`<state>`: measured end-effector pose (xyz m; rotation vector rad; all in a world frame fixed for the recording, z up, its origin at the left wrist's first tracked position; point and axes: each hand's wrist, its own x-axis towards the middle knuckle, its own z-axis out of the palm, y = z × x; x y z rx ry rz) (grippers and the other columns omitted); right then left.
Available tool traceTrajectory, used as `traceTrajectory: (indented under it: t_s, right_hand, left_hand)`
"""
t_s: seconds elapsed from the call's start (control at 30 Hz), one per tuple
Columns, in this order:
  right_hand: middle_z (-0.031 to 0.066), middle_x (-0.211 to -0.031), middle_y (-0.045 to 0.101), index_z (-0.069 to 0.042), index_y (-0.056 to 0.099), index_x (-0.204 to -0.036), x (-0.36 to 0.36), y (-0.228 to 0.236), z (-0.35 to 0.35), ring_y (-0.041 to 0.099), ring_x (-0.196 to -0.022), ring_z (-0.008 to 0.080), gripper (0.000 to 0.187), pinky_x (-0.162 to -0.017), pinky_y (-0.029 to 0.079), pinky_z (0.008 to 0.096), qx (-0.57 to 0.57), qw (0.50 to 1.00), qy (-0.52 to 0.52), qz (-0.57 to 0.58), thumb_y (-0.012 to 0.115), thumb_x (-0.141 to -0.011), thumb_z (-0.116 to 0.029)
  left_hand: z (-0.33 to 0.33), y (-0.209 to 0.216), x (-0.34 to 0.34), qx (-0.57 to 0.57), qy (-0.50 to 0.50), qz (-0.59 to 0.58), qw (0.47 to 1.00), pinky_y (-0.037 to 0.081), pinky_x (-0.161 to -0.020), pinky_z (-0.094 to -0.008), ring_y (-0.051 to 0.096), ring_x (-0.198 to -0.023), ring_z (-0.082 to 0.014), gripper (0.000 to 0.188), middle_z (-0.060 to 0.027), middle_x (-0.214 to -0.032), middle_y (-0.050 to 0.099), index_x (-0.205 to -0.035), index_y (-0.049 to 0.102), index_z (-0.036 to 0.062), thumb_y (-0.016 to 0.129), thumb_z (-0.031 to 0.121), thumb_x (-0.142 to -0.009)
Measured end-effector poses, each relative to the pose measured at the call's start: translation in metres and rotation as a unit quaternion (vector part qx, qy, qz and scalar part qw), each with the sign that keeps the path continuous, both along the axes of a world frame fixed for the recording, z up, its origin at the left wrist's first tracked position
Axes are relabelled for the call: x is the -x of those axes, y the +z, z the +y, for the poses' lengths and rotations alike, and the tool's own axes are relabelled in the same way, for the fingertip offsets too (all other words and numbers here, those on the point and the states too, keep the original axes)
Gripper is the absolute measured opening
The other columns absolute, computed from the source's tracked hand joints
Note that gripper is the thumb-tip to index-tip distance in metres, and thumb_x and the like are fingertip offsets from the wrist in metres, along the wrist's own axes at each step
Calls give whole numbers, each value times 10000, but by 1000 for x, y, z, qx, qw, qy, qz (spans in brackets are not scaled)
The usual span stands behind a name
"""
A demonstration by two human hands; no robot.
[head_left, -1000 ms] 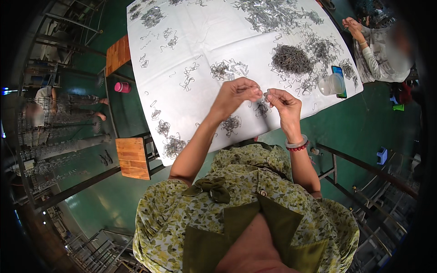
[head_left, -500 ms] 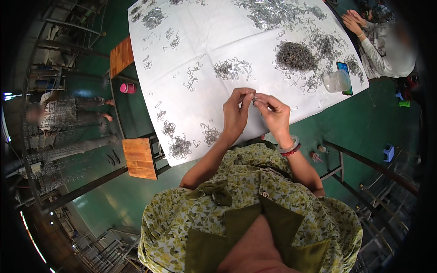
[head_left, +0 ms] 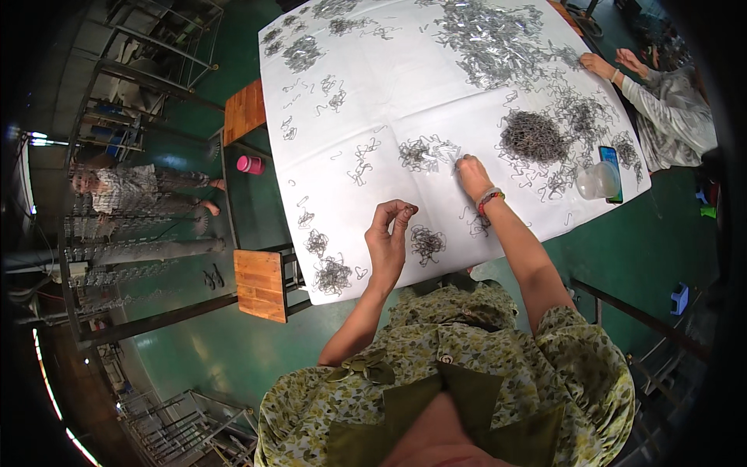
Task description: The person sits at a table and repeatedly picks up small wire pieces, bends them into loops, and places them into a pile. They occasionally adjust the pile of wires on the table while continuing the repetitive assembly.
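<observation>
My left hand is raised over the near part of the white-covered table, thumb and forefinger pinched together. Whatever sits between those fingertips is too small to name. A pile of bent wire hooks lies just right of it. Farther out, my right hand reaches down with its fingers drawn together at the edge of a small heap of shiny short strips. What its fingertips grip is hidden. Dark wire hooks lie against the left side of that heap.
A large dark heap of hooks lies right, near a see-through tub and a phone. Many strips spread at the back. A co-worker's hand is at the right edge. Wooden stools and a pink jar stand left.
My hands were together at the fingertips and have parted. The right has gone forward to the shiny strips; the left stays nearer, still pinched. The whole view has shifted slightly.
</observation>
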<state>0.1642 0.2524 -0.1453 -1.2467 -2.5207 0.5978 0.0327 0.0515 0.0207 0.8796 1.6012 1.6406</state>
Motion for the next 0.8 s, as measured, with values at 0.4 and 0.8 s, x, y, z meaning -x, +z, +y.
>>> traceTrajectory:
  t_s: [0.4, 0.8]
  right_hand:
    - [70, -786, 630, 57, 627, -951, -18, 163, -90, 556, -654, 103, 149, -608, 458, 225, 357, 831, -77, 420, 647, -814, 2]
    - [67, -795, 628, 46, 634, -936, -15, 190, -109, 559, -667, 123, 107, -643, 458, 237, 296, 824, -93, 473, 645, -832, 21]
  left_hand:
    - [18, -9, 1, 22, -32, 74, 997, 489, -757, -273, 635, -842, -143, 141, -74, -887, 679, -973, 628, 7, 632, 100, -867]
    - [31, 1, -13, 29, -116, -66, 991, 461, -804, -266, 592, -859, -101, 183, -44, -887, 674, -959, 651, 14, 646, 171, -866]
